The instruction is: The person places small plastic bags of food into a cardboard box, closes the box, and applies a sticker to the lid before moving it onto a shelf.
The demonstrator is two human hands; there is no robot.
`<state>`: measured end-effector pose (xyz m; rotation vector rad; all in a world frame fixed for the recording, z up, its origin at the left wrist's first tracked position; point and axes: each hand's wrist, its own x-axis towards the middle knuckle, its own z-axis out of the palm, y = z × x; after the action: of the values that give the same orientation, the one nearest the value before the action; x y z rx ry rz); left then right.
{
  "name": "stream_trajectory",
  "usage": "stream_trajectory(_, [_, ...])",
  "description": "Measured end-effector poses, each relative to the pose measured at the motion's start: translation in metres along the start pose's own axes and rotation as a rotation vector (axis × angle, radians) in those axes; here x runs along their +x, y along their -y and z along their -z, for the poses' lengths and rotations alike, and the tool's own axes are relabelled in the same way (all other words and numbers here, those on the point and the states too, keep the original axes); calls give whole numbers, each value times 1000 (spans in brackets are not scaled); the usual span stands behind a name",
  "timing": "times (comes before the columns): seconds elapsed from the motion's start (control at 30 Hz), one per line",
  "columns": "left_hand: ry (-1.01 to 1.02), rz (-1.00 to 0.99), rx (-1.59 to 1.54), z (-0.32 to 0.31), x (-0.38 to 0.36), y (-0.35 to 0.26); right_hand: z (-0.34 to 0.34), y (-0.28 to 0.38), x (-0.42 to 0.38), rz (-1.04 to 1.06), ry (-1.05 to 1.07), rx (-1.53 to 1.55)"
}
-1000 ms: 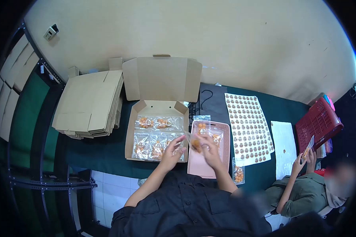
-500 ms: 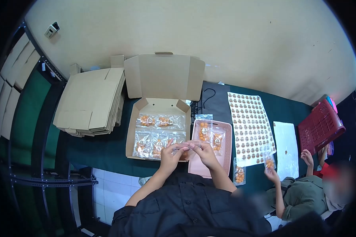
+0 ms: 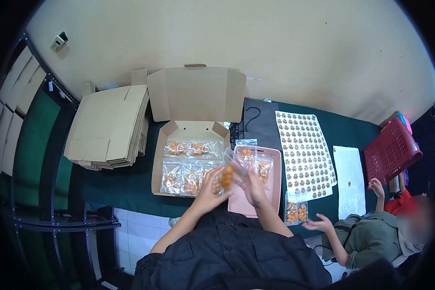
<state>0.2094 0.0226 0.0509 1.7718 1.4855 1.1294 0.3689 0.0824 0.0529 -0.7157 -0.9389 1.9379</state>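
while we are looking down through the head view, our left hand (image 3: 209, 193) and right hand (image 3: 256, 191) are holding a clear bag of orange balls (image 3: 226, 179) between part-curled fingers, above the neighbouring edges of the open carton (image 3: 193, 131) and pink basket (image 3: 241, 206). we are risking a drop across those edges if the slick film is slipping, and a spill if its seal, which we cannot make out, is loose.

Carton (image 3: 191, 129) open above — lid (image 3: 196, 94) upright behind | box stack (image 3: 104, 123) left | pink basket (image 3: 244, 205) right
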Motion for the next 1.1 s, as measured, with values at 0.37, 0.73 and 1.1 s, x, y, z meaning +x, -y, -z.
stream_trajectory(0.37, [-164,365,-859,-16,-7,17,-14,-25,-1,105,78,-289])
stream_trajectory(0.73, [9,321,-881,-10,-10,1,-6,-15,4,84,-85,-203])
stream_trajectory(1.1, [-70,367,-625,3,-6,30,16,-14,2,-24,127,-523])
